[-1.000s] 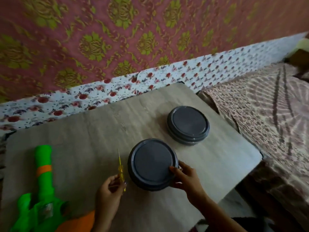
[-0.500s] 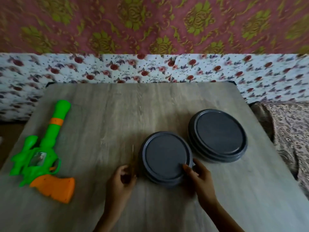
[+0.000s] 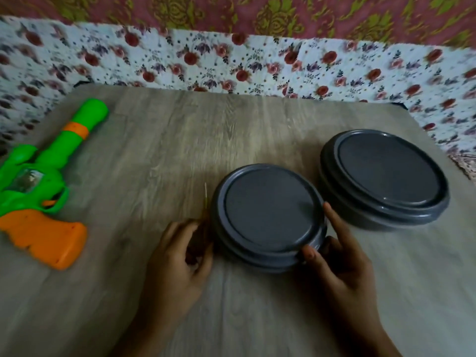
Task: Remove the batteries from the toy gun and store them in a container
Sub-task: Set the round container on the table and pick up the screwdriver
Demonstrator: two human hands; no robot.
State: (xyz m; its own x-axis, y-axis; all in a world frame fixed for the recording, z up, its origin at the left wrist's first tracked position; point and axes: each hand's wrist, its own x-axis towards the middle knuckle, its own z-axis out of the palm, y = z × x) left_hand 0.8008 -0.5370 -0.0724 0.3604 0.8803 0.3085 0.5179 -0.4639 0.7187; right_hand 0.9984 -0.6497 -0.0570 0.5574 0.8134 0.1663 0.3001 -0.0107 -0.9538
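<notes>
A green toy gun (image 3: 38, 181) with an orange grip lies at the table's left edge, barrel pointing away. Two round dark grey lidded containers stand on the table: a near container (image 3: 269, 215) in the middle and a far container (image 3: 386, 176) to its right. My right hand (image 3: 340, 256) grips the near container's right rim with thumb and fingers. My left hand (image 3: 180, 258) sits at that container's left side, its fingers curled round a thin yellow screwdriver (image 3: 205, 199) whose tip points away from me. No batteries are visible.
The wooden table (image 3: 180, 140) is bordered at the back by a floral white cloth (image 3: 231, 63), with a pink and gold patterned fabric (image 3: 257, 11) above it. The table's right edge runs close behind the far container.
The view swung left and down, bringing the whole toy gun into sight. Both hands stayed at the near container, which sits closer to the far one.
</notes>
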